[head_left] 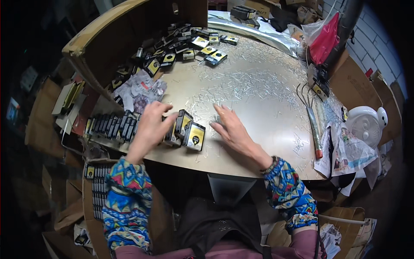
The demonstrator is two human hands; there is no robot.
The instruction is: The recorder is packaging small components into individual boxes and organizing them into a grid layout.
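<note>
My left hand [152, 124] is at the right end of a row of small black-and-yellow boxes [113, 126] along the table's near left edge. Its thumb is spread from the fingers, and it partly covers some boxes; whether it touches one I cannot tell. Just right of it, a box with a yellow face [195, 137] stands upright in front of another box [184, 120]. My right hand [236, 133] hovers over the table further right, fingers stretched and thumb apart, holding nothing. Loose thin silvery pieces like small nails [241, 88] lie scattered beyond it.
A heap of similar boxes [172, 47] lies against a cardboard wall [99, 30] at the back left, near crumpled paper [142, 88]. On the right are a small hand rake [314, 129], newspaper [351, 149] and a white fan [364, 125]. A carton of packed boxes [99, 190] sits below left.
</note>
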